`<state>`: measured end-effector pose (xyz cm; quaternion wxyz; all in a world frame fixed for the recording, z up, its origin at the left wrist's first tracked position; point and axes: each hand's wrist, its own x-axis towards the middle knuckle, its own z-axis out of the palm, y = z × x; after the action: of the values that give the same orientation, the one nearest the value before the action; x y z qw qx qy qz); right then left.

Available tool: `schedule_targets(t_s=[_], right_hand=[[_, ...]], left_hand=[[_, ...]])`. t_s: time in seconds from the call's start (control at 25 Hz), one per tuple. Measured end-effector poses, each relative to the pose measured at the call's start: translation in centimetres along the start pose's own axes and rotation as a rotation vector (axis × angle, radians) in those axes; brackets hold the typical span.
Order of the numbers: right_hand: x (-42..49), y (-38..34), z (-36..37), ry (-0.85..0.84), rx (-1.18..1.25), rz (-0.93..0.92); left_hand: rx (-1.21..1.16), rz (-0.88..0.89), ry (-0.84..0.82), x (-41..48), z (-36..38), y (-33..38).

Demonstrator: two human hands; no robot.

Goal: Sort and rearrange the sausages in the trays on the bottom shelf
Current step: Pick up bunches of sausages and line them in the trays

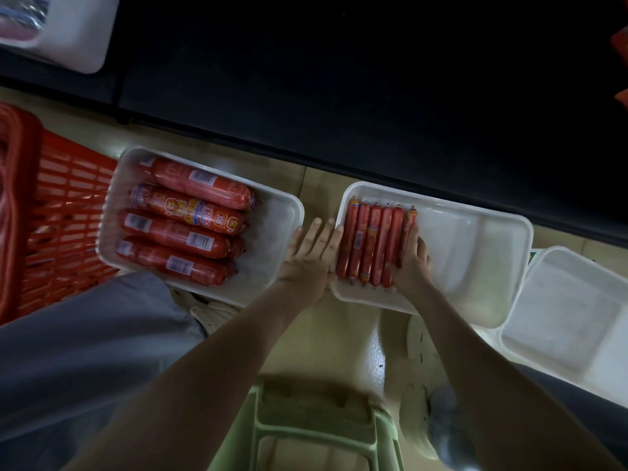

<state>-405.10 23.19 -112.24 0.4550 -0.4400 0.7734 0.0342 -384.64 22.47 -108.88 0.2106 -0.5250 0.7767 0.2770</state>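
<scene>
Looking down through the head camera, I'm seeing both hands working at the middle white tray [475, 239], which is sitting on the pale floor in front of the dark shelf unit [339, 79]. The thin red sausages [375, 244] are lying side by side in one neat row, packed against that tray's left wall, and the rest of the tray is showing bare.

The left hand [311, 256] is lying flat with fingers straight and together, pressing on the outside of the tray's left wall and gripping nothing. The right hand [413, 263] is inside the tray, its fingers stretched along the rightmost sausage of the row and pushing on it from the right. It isn't curling round anything, so it's holding nothing either.

To the left, just beside the left hand, another white tray [272, 239] is carrying at least four thick red sausages [183, 226] with labels, lying across its left part. A red basket [64, 212] is standing beyond it at the left edge. On the right, a third white tray [571, 307] is touching the middle one. A green stool [316, 423] is showing below, between the forearms
</scene>
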Motion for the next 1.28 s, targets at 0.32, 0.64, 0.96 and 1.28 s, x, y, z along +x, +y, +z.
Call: schedule_targets(t_s=[0.32,0.64,0.96,1.28], right_hand=[[-1.5,0.8,2.0,-0.101,-0.155,-0.079],[-9.3,-9.4,-1.9,0.170,-0.121,-0.252],[-23.0,-23.8,-7.0,0.306,0.017,-0.753],[-31.3,-37.5,0.2,0.151,-0.257,-1.166]], left_hand=[[-0.052,-0.078,0.029,-0.4,0.6,0.5],[-0.193,-0.222,0.178,-6.2,-8.5,0.8],[0.020,-0.307,0.557,-19.8,-22.8,-7.1],[-0.071,-0.582,0.865,-39.8,-19.6,-25.7]])
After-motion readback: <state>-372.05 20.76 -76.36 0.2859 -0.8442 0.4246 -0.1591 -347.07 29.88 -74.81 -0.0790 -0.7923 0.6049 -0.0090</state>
